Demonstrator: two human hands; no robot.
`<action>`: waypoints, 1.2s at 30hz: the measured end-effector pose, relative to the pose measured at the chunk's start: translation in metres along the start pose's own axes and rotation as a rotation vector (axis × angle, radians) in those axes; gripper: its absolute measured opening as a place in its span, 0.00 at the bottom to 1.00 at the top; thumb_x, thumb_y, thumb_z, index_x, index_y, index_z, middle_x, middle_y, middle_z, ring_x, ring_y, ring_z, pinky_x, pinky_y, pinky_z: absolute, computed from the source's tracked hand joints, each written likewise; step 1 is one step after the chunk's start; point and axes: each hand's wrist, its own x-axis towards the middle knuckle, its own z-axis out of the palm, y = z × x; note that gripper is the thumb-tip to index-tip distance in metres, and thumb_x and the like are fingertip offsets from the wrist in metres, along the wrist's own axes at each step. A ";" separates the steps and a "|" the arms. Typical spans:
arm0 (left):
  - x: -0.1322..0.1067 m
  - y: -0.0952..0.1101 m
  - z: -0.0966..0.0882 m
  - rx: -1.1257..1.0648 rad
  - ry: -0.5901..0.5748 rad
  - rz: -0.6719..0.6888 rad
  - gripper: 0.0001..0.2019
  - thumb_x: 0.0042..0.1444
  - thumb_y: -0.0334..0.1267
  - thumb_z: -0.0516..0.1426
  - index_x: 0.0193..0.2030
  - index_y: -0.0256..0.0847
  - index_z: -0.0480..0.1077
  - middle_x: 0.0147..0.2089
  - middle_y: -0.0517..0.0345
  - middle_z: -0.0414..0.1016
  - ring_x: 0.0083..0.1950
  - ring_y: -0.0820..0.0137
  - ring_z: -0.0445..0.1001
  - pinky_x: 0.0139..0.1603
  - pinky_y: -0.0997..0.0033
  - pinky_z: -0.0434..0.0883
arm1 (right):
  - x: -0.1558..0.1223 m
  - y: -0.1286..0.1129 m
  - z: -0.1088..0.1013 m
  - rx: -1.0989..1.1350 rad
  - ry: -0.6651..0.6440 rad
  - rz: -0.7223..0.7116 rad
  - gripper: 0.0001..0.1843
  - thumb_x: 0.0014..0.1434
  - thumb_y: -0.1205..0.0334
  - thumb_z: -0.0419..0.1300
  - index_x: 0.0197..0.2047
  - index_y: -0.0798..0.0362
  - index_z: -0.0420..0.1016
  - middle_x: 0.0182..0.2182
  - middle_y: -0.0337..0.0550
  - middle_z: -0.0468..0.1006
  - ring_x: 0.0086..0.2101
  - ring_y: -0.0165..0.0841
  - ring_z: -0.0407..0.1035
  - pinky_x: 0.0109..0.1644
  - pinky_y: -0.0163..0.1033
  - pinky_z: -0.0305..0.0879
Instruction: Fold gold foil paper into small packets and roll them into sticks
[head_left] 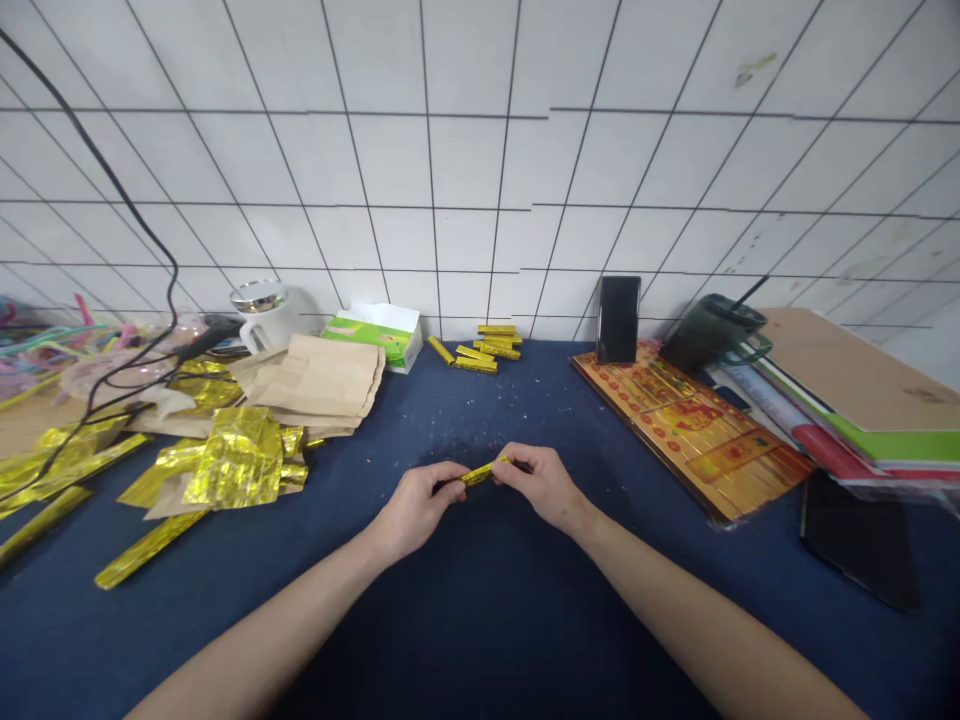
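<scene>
My left hand (pixel 421 505) and my right hand (pixel 538 488) meet above the dark blue cloth (pixel 487 640), pinching a slim gold foil stick (pixel 484 472) between their fingers. Its ends are partly hidden by my fingers. To the left of my hands lie crumpled gold foil sheets (pixel 232 460) on brown paper (pixel 169 505), and a loose gold foil stick (pixel 150 550) rests near the cloth's front left. Further back is a stack of brown paper sheets (pixel 315 380). A small pile of gold foil sticks (pixel 487 348) sits by the wall, well beyond my hands.
A white tiled wall (pixel 465 160) rises behind the table. Along it stand a white mug (pixel 266 315), a green-and-white tissue box (pixel 375 335) and an upright phone (pixel 619 318). On the right are a red-and-gold printed board (pixel 690 430), stacked folders (pixel 847 400) and a black tablet (pixel 859 540).
</scene>
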 end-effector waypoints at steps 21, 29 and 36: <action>0.028 0.019 0.012 -0.900 0.117 -0.148 0.15 0.36 0.41 0.67 0.28 0.35 0.71 0.26 0.60 0.69 0.28 0.76 0.66 0.33 0.73 0.63 | -0.010 -0.003 0.024 -0.108 0.032 -0.155 0.18 0.59 0.60 0.50 0.18 0.52 0.56 0.19 0.35 0.59 0.23 0.27 0.56 0.28 0.34 0.54; 0.022 0.019 0.012 -0.854 0.144 -0.081 0.09 0.39 0.35 0.65 0.25 0.35 0.70 0.23 0.63 0.67 0.26 0.78 0.63 0.31 0.77 0.61 | -0.011 -0.006 0.025 -0.212 -0.048 -0.021 0.16 0.56 0.55 0.54 0.22 0.52 0.59 0.18 0.32 0.59 0.21 0.25 0.54 0.25 0.33 0.51; 0.021 0.020 0.014 -0.802 0.107 -0.032 0.07 0.41 0.33 0.64 0.24 0.34 0.70 0.23 0.63 0.68 0.26 0.78 0.64 0.30 0.77 0.61 | -0.010 0.000 0.025 -0.157 -0.076 -0.086 0.18 0.60 0.57 0.48 0.20 0.53 0.59 0.18 0.33 0.60 0.21 0.26 0.56 0.26 0.34 0.52</action>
